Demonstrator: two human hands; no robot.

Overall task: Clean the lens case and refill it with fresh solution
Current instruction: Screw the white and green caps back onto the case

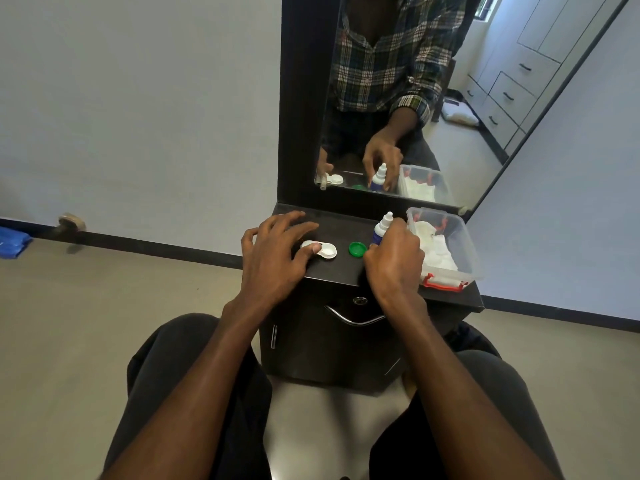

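Dark bench [332,271] by a mirror: left hand [273,258] thumb pins the open lens case [323,250], right hand [394,261] wraps the solution bottle [381,230]. Green cap [357,249] off, refill looks pending.

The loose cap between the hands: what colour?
Green cap, seen clearly in the head view.

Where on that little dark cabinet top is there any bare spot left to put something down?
Bare strip along the back by the mirror, between left hand and solution bottle. Small gap between lens case and green cap. Crowded right: right hand, plastic box.
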